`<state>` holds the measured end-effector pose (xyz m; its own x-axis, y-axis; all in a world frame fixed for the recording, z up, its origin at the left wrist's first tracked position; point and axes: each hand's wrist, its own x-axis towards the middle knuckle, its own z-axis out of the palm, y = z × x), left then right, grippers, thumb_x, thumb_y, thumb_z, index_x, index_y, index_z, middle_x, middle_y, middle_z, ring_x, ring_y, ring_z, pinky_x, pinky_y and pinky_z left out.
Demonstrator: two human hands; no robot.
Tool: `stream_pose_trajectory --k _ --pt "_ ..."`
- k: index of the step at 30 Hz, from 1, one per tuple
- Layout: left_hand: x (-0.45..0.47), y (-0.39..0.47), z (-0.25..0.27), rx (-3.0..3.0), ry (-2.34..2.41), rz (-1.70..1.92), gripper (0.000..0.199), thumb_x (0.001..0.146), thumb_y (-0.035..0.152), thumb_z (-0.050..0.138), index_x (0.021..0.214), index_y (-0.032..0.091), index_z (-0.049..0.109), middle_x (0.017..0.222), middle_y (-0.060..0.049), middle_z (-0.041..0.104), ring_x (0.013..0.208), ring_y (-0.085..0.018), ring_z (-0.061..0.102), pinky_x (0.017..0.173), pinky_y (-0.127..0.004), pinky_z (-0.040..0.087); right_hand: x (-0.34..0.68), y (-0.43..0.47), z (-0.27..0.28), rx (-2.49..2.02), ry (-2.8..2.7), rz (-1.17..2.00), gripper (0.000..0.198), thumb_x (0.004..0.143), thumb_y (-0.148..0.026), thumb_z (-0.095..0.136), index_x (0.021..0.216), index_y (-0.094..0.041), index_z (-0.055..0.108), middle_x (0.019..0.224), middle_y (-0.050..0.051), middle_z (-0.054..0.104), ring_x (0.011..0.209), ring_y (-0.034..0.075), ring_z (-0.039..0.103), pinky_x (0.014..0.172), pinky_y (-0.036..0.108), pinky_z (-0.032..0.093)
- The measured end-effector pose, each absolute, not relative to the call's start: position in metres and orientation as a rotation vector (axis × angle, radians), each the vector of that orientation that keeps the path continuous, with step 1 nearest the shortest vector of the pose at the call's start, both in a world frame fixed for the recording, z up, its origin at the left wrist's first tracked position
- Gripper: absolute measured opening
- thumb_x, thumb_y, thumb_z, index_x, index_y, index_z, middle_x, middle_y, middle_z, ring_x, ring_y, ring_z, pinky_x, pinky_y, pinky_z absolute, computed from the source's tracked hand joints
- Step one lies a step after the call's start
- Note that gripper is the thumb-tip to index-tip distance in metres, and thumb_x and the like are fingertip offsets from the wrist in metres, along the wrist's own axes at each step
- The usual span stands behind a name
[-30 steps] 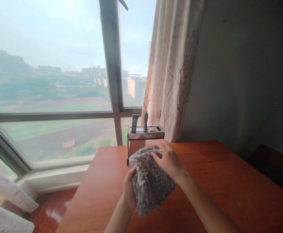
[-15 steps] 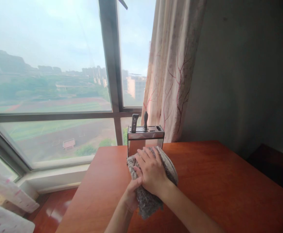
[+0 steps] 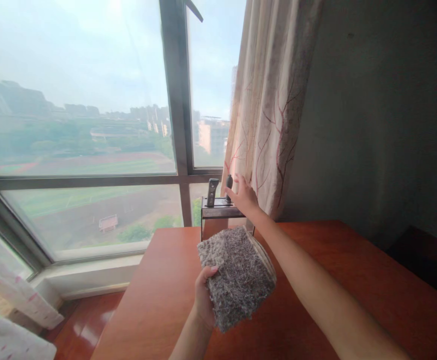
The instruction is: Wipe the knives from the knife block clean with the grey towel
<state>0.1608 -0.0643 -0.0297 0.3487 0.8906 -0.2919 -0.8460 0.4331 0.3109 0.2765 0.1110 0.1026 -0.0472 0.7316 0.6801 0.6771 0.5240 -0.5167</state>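
Note:
A folded grey fuzzy cloth [image 3: 243, 275] is held above the table by my left hand [image 3: 205, 295], the thumb on its near face and the other fingers hidden behind. My right hand [image 3: 244, 197] is raised at the knife block [image 3: 224, 214], its thumb and fingers apart beside a round dark handle [image 3: 229, 187]. Whether the thumb touches that handle I cannot tell. To the left of it, a flat black knife handle [image 3: 212, 192] with rivets sticks up from the same block. Cloth and right hand hide part of the block.
The block stands near the far edge of a reddish-brown wooden table [image 3: 154, 280]. Behind it are a large window [image 3: 91, 125] and a pale curtain [image 3: 267, 110] with a branch pattern. A dark wall [image 3: 372, 125] rises on the right.
My right hand has left the cloth and moved up and forward to the round handle. My left hand still has the cloth, its upper face now uncovered.

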Motion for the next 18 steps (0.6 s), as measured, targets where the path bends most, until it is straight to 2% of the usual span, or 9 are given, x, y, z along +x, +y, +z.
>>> stream_pose_trajectory --k 3,9,18 --pt "0.159 -0.061 -0.033 0.107 0.446 1.14 0.043 0.072 0.027 0.057 0.109 0.008 0.064 0.084 -0.014 0.075 0.09 -0.035 0.068 0.082 -0.048 0.05 0.27 0.127 0.114 -1.226 -1.851 0.068 0.043 0.08 -0.035 0.064 0.119 -0.021 0.053 0.109 0.01 0.067 0.099 0.025 0.062 0.086 0.036 0.047" --pt "0.159 -0.058 -0.032 0.086 0.451 1.131 0.055 0.069 0.028 0.058 0.12 0.008 0.058 0.09 -0.014 0.075 0.091 -0.036 0.068 0.086 -0.05 0.048 0.275 0.138 0.139 -1.295 -1.88 0.049 0.029 0.078 -0.034 0.062 0.104 -0.023 0.062 0.09 0.007 0.07 0.084 0.024 0.064 0.075 0.034 0.048" --pt "0.159 -0.054 -0.031 0.052 0.48 1.165 0.063 0.07 0.025 0.058 0.129 0.007 0.049 0.093 -0.016 0.074 0.093 -0.037 0.067 0.088 -0.051 0.046 0.288 0.146 0.207 -1.143 -1.738 -0.109 0.037 0.077 -0.036 0.06 0.112 -0.022 0.06 0.089 0.005 0.068 0.08 0.023 0.063 0.075 0.037 0.049"
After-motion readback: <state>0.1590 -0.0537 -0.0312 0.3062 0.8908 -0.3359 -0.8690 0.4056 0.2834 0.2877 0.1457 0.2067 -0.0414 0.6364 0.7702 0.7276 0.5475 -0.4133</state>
